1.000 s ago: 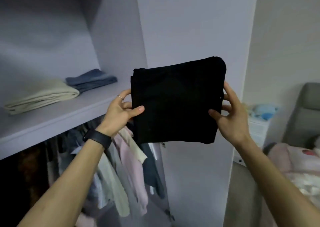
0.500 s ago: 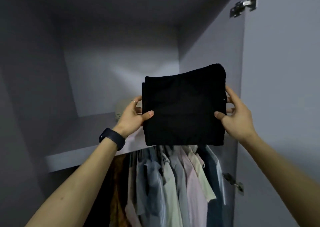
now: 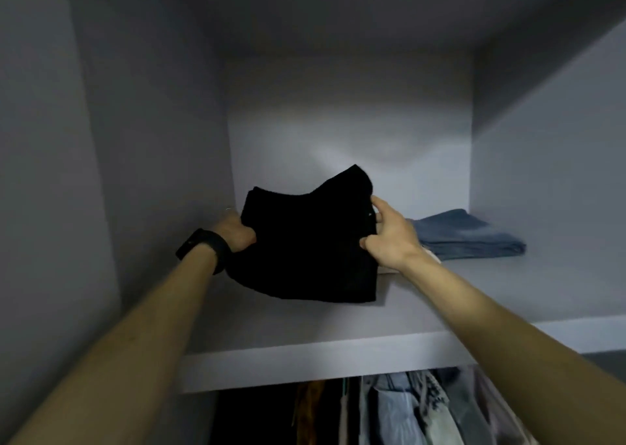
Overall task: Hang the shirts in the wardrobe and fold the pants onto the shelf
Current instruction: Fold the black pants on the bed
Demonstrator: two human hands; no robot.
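Note:
Folded black pants [image 3: 310, 244] are over the wardrobe shelf [image 3: 321, 356], inside the compartment, their lower edge at or just above the shelf surface. My left hand [image 3: 237, 231], with a black wristband, grips their left edge. My right hand [image 3: 386, 238] pinches the right edge between thumb and fingers. Folded blue jeans [image 3: 467, 234] lie on the shelf to the right. A sliver of a pale folded garment [image 3: 432, 258] shows behind my right wrist, mostly hidden.
Shirts [image 3: 423, 410] hang on the rail below the shelf. The wardrobe's side walls [image 3: 152, 139] close the compartment left and right, with its ceiling overhead. Bare shelf surface lies in front of the black pants.
Both hands carried the black pants forward and down from in front of the wardrobe into the shelf compartment. The view swung left, bringing the jeans to the right.

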